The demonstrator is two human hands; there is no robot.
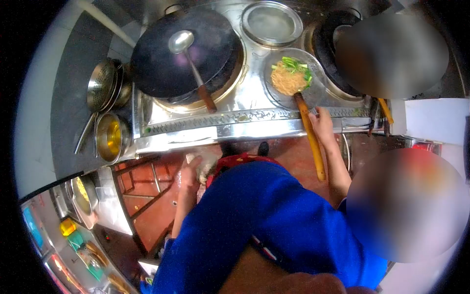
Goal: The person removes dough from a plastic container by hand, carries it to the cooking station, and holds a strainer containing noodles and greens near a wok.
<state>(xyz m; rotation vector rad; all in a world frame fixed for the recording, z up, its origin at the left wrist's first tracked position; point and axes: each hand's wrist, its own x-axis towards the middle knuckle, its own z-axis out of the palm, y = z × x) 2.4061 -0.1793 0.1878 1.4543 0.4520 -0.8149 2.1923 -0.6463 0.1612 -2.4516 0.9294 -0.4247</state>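
Observation:
A round mesh strainer lies on the steel stove top, with noodles and green leafy vegetables in it. Its long wooden handle extends past the stove's front edge. My right hand is just right of the handle, fingers reaching toward the stove; none show wrapped around the wood. Below the stove's front edge, beside the red cloth at my waist, my left hand has its fingers closed on a crumpled whitish cloth, which is partly blurred.
A black wok at left carries a metal ladle with a wooden handle. Behind the strainer stands a round metal pot of cloudy liquid. Perforated strainers and a bowl of yellow liquid are at left. Another wok is at right.

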